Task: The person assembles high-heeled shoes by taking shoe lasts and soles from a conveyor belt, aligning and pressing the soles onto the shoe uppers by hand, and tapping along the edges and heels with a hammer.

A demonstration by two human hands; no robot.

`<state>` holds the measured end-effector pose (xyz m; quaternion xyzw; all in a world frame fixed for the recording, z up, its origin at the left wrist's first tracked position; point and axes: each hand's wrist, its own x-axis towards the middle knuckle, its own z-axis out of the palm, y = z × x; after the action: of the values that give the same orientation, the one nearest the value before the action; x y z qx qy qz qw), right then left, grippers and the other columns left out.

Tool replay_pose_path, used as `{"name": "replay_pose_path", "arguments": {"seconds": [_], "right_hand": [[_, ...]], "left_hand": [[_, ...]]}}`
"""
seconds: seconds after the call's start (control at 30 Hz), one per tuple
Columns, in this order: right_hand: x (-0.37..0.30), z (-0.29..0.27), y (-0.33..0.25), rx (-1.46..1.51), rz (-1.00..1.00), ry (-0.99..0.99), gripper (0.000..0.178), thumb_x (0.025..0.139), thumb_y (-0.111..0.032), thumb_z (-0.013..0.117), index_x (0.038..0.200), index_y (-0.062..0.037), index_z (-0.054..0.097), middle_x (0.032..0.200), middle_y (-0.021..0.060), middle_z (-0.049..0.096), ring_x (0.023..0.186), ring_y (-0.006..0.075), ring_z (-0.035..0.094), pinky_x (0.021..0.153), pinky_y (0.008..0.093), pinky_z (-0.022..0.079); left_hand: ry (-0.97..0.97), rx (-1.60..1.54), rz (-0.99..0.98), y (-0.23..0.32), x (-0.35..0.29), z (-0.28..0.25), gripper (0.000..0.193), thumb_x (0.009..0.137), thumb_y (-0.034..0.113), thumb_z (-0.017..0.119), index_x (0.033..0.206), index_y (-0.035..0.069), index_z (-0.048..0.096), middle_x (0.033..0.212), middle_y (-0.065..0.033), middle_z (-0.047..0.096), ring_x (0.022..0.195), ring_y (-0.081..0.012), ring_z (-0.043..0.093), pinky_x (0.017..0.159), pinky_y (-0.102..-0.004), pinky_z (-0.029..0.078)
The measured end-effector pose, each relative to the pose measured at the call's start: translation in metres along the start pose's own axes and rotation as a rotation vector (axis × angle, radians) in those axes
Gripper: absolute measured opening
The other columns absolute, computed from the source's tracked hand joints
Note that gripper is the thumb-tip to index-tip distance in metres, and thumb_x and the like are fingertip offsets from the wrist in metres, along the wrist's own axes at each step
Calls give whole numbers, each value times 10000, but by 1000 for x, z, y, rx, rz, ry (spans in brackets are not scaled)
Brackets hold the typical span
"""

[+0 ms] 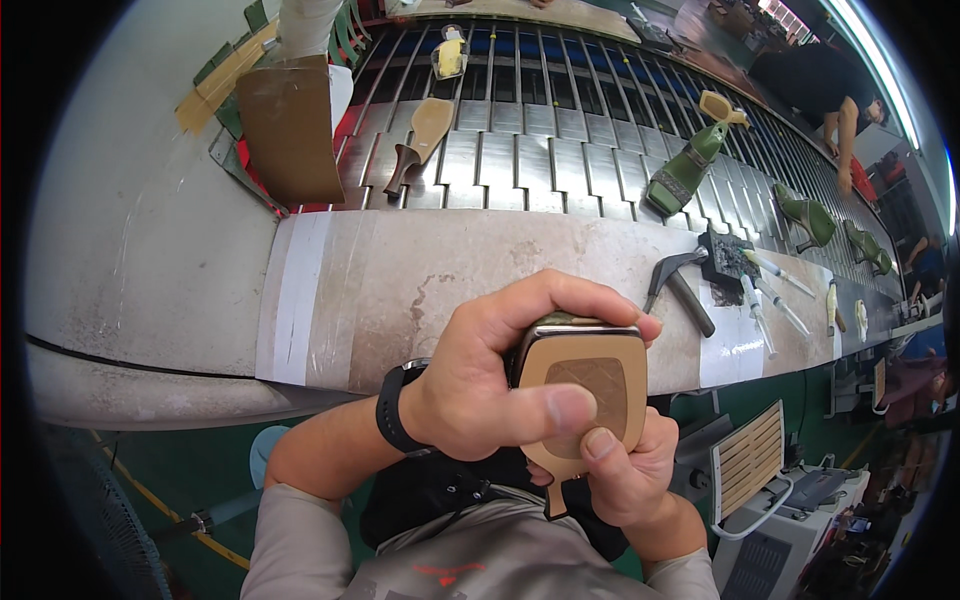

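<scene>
A shoe (625, 362) is held bottom up in front of me, its tan sole facing the camera and a narrow heel part pointing toward my body. My left hand (465, 375) wraps round its far end and left side, with the thumb pressed on the patterned middle of the sole. Lower down, my right hand (640, 475) grips the right side near the narrow part, its thumb also on the sole. Most of the upper is hidden beneath; a strip of green shows at the far edge.
On the worktable (400, 290) lie a hammer (690, 303), a dark block (727, 262) and several syringes (768, 293). Beyond runs a metal roller conveyor (560, 170) carrying a tan sole (431, 122) and green heeled shoes (690, 170). A co-worker (825, 85) reaches in at far right.
</scene>
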<state>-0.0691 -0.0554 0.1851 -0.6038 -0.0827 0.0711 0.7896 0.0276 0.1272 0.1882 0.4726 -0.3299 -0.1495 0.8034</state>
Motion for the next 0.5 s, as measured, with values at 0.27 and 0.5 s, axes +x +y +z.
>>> {"name": "replay_pose_path", "arguments": {"seconds": [0.27, 0.5], "right_hand": [[3, -3, -7, 135, 100, 72, 369, 1102, -219, 603, 1082, 126, 733, 882, 195, 786, 704, 204, 754, 636, 325, 636], [21, -26, -21, 159, 203, 65, 444, 1108, -315, 614, 1176, 119, 675, 871, 207, 764, 680, 223, 757, 613, 328, 640]], "left_hand": [[-33, -160, -83, 2, 12, -7, 741, 1113, 576, 465, 1459, -75, 539, 1513, -366, 546, 1416, -426, 572, 1181, -533, 474], [-71, 23, 54, -13, 36, -25, 694, 1104, 516, 535, 1475, -71, 539, 1486, -311, 600, 1387, -368, 611, 1159, -489, 514]]}}
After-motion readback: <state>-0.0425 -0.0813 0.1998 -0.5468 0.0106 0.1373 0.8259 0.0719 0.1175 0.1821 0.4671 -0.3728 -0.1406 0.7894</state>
